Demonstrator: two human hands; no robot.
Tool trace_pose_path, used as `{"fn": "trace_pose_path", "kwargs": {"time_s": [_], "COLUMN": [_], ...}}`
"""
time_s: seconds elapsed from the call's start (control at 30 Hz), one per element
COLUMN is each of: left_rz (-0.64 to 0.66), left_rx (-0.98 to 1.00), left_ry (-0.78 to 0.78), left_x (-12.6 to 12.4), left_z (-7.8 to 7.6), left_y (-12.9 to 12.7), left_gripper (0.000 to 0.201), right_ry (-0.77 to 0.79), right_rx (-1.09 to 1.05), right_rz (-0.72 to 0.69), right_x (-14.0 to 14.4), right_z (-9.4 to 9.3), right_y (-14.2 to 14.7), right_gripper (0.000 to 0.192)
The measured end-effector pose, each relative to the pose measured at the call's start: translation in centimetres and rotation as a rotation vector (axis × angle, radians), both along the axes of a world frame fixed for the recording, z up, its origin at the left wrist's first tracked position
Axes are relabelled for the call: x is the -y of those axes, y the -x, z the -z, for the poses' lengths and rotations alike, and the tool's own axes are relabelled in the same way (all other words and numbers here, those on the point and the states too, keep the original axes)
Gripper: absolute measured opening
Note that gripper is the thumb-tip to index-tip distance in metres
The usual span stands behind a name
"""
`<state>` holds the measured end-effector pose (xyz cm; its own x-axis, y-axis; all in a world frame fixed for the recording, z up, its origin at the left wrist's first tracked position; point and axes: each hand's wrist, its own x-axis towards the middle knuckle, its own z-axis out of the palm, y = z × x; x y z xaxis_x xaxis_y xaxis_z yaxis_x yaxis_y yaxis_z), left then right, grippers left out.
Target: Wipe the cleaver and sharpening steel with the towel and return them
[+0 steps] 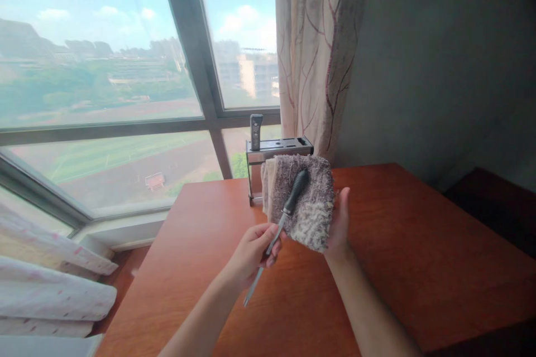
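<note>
A sharpening steel [297,192] with a black ribbed handle and a long metal rod slants across the middle of the view. My left hand [255,251] is closed around its rod, with the tip sticking out toward me. The steel's handle lies against a folded grey-brown towel [312,223], fluffy and whitish at its lower part. From behind and beside, my right hand [340,223] holds up the towel; its thumb stands out at the right and the other fingers are hidden. Just beyond the towel is a knife block [278,145] with a slotted top and one grey handle [255,131] sticking up.
A reddish-brown wooden table [201,245] spreads below my hands, its far edge near the window [211,117]. A patterned curtain [318,39] hangs behind the knife block, with a dark wall to the right. White fabric [54,290] is bunched at the lower left.
</note>
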<state>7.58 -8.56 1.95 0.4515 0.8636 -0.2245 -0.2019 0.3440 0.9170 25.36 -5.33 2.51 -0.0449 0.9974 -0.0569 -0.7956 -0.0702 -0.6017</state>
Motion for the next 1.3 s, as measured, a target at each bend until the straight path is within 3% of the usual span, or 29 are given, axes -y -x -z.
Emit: {"fn": "trace_pose_path", "kwargs": {"time_s": [0.2, 0.33, 0.4, 0.47, 0.57, 0.7, 0.83, 0.93, 1.03, 1.1, 1.2, 1.3], "left_rz": [0.041, 0.038, -0.023, -0.117, -0.236, -0.224, -0.132, -0.054, 0.155, 0.290, 0.310, 0.191], "left_rx": [0.003, -0.114, -0.258, -0.471, -0.738, -0.822, -0.641, -0.341, -0.010, 0.128, 0.175, 0.045], "left_ry": [0.009, -0.077, -0.220, -0.460, -0.790, -0.895, -0.723, -0.364, -0.011, 0.124, 0.170, 0.038], "left_x": [0.3, 0.4, 0.5, 0.6, 0.8, 0.6, 0.3, 0.5, 1.0, 1.2, 1.3, 1.0], "left_z": [0.3, 0.7, 1.0, 1.1, 1.4, 1.6, 1.6, 1.4, 0.9, 0.6, 0.6, 1.0], "left_y": [-0.3, -0.9, -1.2, -1.3, -1.2, -0.9, -1.2, -1.6, -1.6, -1.5, -1.5, -1.7], "left_gripper": [0.039, 0.040, 0.040, 0.039, 0.024, 0.021, 0.034, 0.041, 0.040, 0.040, 0.038, 0.041], "right_ry": [0.056, 0.040, -0.013, -0.032, -0.001, 0.000, -0.047, -0.046, -0.049, -0.059, -0.063, -0.078], "right_rx": [0.023, 0.023, 0.042, 0.088, 0.195, 0.235, 0.144, 0.094, 0.092, 0.127, 0.178, 0.171], "right_rz": [-0.114, -0.033, 0.061, 0.175, 0.350, 0.429, 0.265, 0.086, -0.049, -0.066, 0.002, 0.128], "right_x": [-0.3, -0.4, -0.7, -1.0, -1.2, -1.3, -1.3, -1.1, -0.6, -0.3, -0.2, -0.4], "right_z": [0.8, 1.0, 0.8, 0.6, 0.4, 0.4, 0.6, 0.7, 0.8, 1.0, 1.0, 0.4], "right_y": [-0.1, 0.4, 0.9, 1.4, 2.1, 2.4, 1.8, 0.8, -0.1, -0.4, -0.3, 0.2], "right_gripper": [0.050, 0.042, 0.042, 0.041, 0.040, 0.044, 0.047, 0.048, 0.051, 0.055, 0.052, 0.045]}}
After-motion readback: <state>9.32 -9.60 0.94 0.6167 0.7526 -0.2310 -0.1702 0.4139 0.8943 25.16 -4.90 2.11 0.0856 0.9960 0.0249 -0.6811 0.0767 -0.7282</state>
